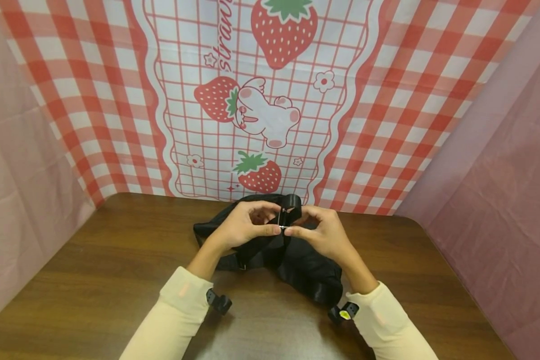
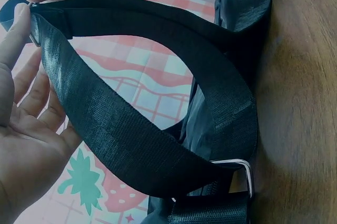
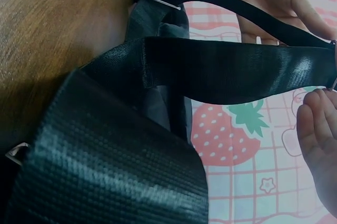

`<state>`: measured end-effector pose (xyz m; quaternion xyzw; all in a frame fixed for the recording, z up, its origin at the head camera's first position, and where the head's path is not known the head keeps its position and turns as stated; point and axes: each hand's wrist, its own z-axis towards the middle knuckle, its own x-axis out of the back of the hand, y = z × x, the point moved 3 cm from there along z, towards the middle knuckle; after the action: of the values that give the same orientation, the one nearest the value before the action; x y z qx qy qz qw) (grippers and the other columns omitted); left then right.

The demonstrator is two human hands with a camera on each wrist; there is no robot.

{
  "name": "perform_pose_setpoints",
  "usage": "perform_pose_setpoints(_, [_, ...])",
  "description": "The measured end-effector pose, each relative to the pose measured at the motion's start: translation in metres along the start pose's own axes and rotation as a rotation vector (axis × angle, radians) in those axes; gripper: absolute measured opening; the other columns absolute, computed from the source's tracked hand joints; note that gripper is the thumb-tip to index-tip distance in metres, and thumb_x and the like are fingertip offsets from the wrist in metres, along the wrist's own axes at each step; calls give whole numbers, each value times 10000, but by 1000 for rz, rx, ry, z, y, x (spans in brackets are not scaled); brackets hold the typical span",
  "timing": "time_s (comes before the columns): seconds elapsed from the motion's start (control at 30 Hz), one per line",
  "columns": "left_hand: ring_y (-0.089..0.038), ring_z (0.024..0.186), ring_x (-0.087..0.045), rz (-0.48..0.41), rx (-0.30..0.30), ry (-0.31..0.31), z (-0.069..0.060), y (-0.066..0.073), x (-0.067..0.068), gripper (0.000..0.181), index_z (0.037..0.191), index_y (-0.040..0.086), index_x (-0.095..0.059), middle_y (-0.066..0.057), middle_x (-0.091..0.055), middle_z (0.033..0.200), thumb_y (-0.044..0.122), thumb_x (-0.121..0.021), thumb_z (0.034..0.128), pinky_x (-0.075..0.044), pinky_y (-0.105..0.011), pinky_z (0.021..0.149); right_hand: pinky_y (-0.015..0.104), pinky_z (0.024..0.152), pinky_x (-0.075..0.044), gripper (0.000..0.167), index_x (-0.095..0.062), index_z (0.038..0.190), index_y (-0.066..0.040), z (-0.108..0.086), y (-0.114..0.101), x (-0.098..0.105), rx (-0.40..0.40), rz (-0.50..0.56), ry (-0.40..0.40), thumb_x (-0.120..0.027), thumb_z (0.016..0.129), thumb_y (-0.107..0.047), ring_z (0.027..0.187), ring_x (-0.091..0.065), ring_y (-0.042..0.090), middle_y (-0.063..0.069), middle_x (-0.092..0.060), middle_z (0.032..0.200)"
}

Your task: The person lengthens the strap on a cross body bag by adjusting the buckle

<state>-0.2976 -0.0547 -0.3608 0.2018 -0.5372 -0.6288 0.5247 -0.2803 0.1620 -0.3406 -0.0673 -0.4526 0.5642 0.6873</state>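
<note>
A black bag point(image 1: 306, 265) lies on the table, and its webbing strap point(image 2: 113, 124) is raised off it in a loop. Where the strap doubles back sits a thin metal slider buckle point(image 1: 279, 219). My left hand point(image 1: 240, 227) pinches one side of that buckle, thumb in front and fingers behind. From the other side my right hand point(image 1: 326, 232) pinches the strap and buckle, its thumb tip close to the left thumb. Lower down, the strap passes through a metal ring point(image 2: 248, 175) at the bag. Some right fingertips are hidden behind the strap.
The bag rests on a brown wooden table point(image 1: 117, 280). Behind it hangs a red-and-white checked cloth point(image 1: 405, 90) with strawberry prints. Pink fabric point(image 1: 490, 190) hangs along both sides. Each wrist wears a small black camera point(image 1: 219, 302).
</note>
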Motion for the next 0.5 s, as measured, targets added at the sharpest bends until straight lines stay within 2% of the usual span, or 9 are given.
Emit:
perform_pose_setpoints(0.17, [-236, 928, -644, 19, 6, -7, -1, 1, 0, 473, 1312, 82, -687, -67, -689, 1065, 221, -837, 885, -552, -349, 804, 297, 694, -575, 206, -760, 969, -90, 1, -2, -1, 3, 8, 2, -877, 801, -77, 786, -694, 137, -26, -740, 865])
perform_pose_setpoints(0.4, [-192, 966, -631, 147, -107, -34, -1, 2, -2, 432, 1340, 92, -654, -14, -675, 1109, 310, -733, 975, -540, -374, 851, 284, 628, -544, 142, -738, 866, -123, 1, -1, -1, -11, -39, 16, -871, 819, -117, 726, -660, 124, -33, -727, 818])
perform_pose_setpoints(0.5, [-182, 980, -624, 163, -116, -48, 0, 2, -4, 425, 1364, 76, -625, -17, -668, 1122, 298, -688, 1008, -537, -361, 859, 288, 627, -547, 134, -747, 881, -115, 1, -1, -1, -35, -45, 8, -868, 829, -138, 725, -656, 129, -27, -731, 827])
